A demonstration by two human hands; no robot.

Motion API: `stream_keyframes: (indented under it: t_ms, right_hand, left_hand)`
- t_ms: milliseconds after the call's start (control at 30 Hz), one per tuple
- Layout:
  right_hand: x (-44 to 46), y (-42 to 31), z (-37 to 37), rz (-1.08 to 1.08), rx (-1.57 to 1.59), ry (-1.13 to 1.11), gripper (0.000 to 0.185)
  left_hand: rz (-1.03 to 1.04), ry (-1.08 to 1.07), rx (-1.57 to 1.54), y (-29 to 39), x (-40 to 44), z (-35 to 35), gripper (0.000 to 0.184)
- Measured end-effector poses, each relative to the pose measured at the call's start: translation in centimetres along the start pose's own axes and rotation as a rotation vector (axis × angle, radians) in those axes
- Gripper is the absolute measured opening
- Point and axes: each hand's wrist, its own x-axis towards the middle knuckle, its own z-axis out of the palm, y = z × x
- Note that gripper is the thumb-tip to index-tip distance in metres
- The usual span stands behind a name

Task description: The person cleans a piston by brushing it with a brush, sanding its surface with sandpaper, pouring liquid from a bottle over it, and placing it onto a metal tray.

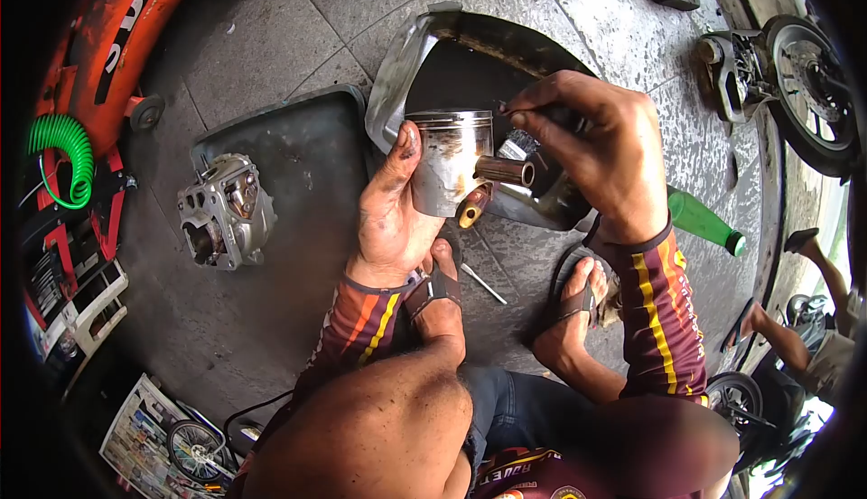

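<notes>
My left hand (pixel 388 214) is wrapped round a metal piston (pixel 444 160), holding it upright with ring grooves at the top and brown stains on its side. A hollow piston pin (pixel 506 170) sticks out of the piston towards the right. Below it shows a brass-coloured part with a hole (pixel 471 208), partly hidden by the piston. My right hand (pixel 610 133) is closed in a pinch just right of the piston's top. Something small and dark shows at its fingertips, too small to name.
A cut-open metal container (pixel 397 70) lies beyond my hands, beside a dark tray (pixel 312 129). On that tray sits a cylinder head (pixel 230 210). A green bottle (pixel 704 222) and a thin pale rod (pixel 485 284) lie on the floor. An orange machine (pixel 117 56) stands left; motorcycle parts and a person are right.
</notes>
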Motion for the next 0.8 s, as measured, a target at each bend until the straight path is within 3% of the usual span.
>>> stream_keyframes:
  t_ms: [67,100,300,400,433,500,567,633,700,767,800]
  right_hand:
    - [-0.2,-0.2,0.1,-0.019,0.010,0.166,0.010]
    - [-0.7,-0.6,0.4,0.011,0.038,0.143,0.010]
    - [-0.5,-0.5,1.7,-0.292,0.112,0.135,0.019]
    - [-1.1,0.2,1.9,-0.348,0.044,0.127,0.030]
    - [-1.2,0.4,2.1,-0.351,0.046,0.125,0.030]
    - [-1.6,0.6,2.3,-0.378,0.035,0.141,0.040]
    - [-1.6,0.1,2.5,-0.354,0.030,0.149,0.043]
    - [-1.4,0.3,2.6,-0.348,-0.017,0.145,0.045]
    - [-1.3,0.3,2.3,-0.357,-0.027,0.135,0.038]
    - [-1.5,0.4,2.6,-0.237,0.057,0.265,0.025]
    - [-1.9,0.3,2.7,-0.125,0.135,0.316,0.017]
  left_hand:
    - [-0.049,-0.132,-0.107,0.2,0.0,-0.4,0.045]
    - [-0.070,-0.090,-0.106,0.3,-1.0,-0.3,0.045]
    - [-0.107,-0.103,-0.352,-0.2,-0.3,0.1,0.050]
    - [-0.155,-0.298,-0.344,0.4,0.0,-0.2,0.054]
    - [-0.152,-0.297,-0.343,0.4,-0.1,0.3,0.054]
    - [-0.146,-0.079,-0.325,0.2,-0.5,1.3,0.047]
    - [-0.189,-0.073,-0.381,0.3,-0.5,1.7,0.046]
    - [-0.104,0.000,-0.195,0.4,-0.6,2.1,0.044]
    - [-0.096,-0.010,-0.180,0.3,-0.3,0.9,0.041]
    - [-0.127,-0.160,-0.319,0.0,-0.2,-0.4,0.053]
    - [-0.131,-0.142,-0.247,0.2,-0.2,0.0,0.056]
